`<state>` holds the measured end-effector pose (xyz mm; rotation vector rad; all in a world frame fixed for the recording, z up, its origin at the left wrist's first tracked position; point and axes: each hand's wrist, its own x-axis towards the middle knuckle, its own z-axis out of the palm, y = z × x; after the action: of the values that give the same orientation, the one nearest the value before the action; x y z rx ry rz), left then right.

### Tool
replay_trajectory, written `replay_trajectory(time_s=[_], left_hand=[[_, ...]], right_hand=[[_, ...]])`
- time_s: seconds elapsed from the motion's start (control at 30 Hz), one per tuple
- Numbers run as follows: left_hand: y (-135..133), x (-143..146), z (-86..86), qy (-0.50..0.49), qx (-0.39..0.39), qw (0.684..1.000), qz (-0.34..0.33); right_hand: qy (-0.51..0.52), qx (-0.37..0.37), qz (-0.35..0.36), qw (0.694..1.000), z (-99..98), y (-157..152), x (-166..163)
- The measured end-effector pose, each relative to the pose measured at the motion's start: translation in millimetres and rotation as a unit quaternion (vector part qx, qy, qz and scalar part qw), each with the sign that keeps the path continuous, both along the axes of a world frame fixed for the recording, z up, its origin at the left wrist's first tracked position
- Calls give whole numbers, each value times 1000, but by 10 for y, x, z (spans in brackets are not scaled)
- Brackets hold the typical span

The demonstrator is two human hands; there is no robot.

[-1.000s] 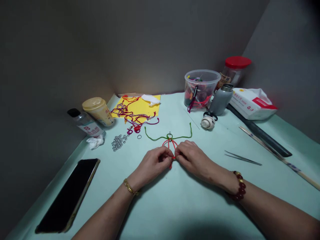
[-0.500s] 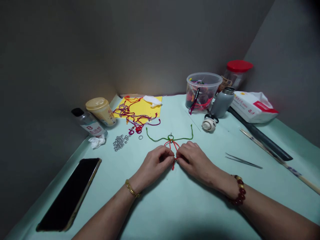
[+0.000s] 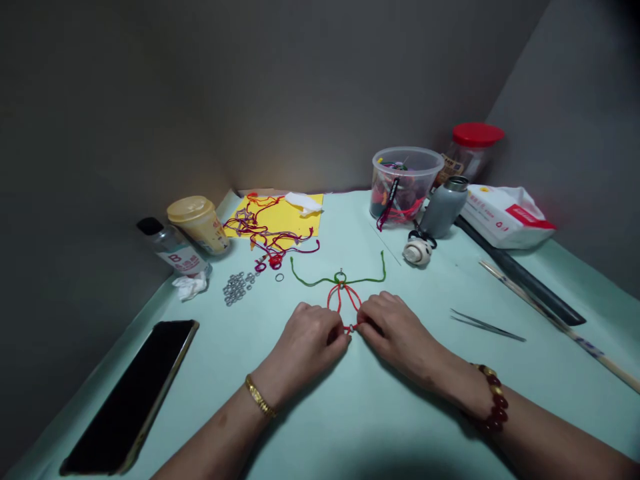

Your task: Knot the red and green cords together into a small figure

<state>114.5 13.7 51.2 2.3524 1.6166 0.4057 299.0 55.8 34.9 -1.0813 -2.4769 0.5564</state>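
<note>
A red cord (image 3: 353,296) in loops hangs from a green cord (image 3: 314,284), which lies stretched sideways with its ends curled up and a small ring at its middle. My left hand (image 3: 313,337) pinches the red cord on the left. On the other side my right hand (image 3: 395,330) grips the same cord between thumb and fingers. A small metal ring (image 3: 351,327) sits on the red strand between my fingertips. The cord ends inside my fingers are hidden.
Left are small metal rings (image 3: 235,289), a phone (image 3: 133,397), a bottle (image 3: 183,259) and a lidded cup (image 3: 200,227). Tangled cords lie on yellow paper (image 3: 280,217). A plastic tub (image 3: 406,183), grey flask (image 3: 445,208), tweezers (image 3: 485,325) and stick (image 3: 520,293) are right.
Both hands have moved slightly toward me and a little apart. More of the red loops shows, and the metal ring between the fingertips has come into sight.
</note>
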Motion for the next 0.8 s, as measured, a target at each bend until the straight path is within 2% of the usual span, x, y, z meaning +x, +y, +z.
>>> replay_trajectory(time_s=[0.33,0.57,0.8], left_hand=[[66,-133,52,-31,-23,999,17],[98,-170,69,-57,-31,997,44],[103,-197,59,-68,-23,996,57]], right_hand=[[-25,25,-29,999,-6,30,39],[-55,23,-53,997,55,36,53],[-65,21,-61,996,36,73,77]])
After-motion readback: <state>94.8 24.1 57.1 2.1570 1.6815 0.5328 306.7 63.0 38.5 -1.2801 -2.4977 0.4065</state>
